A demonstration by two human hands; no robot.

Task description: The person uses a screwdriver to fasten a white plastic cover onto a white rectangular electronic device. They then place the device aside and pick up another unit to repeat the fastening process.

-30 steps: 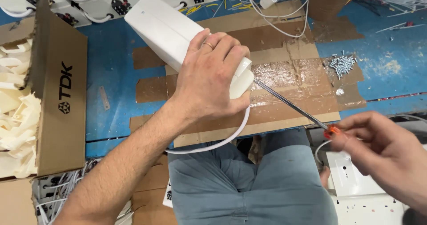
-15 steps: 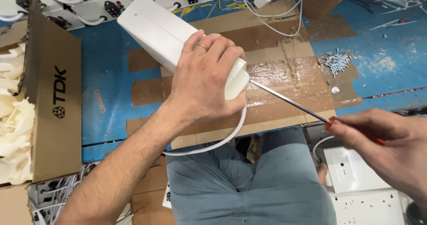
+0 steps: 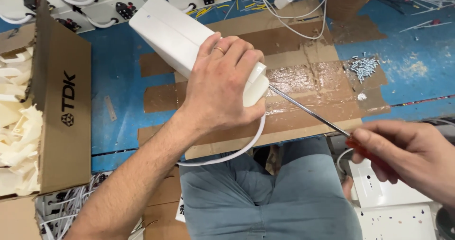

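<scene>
My left hand (image 3: 222, 86) grips the near end of a long white plastic casing (image 3: 177, 33) that lies tilted on the blue workbench (image 3: 113, 86). A white cable (image 3: 237, 150) curls out from under that hand toward my lap. My right hand (image 3: 407, 157) is closed on the red handle of a long screwdriver (image 3: 308, 114). Its thin metal shaft runs up and left, and its tip meets the end of the casing just beside my left fingers.
A cardboard sheet patched with brown tape (image 3: 308, 88) covers the bench. A small pile of screws (image 3: 364, 67) lies at its right. An open cardboard box (image 3: 61, 112) of cream plastic parts stands left. White casings with cables (image 3: 109, 3) line the back; white plates (image 3: 393, 207) lie lower right.
My left hand and the casing have stayed in place. My right hand with the screwdriver has shifted only slightly; the shaft still points into the casing's end.
</scene>
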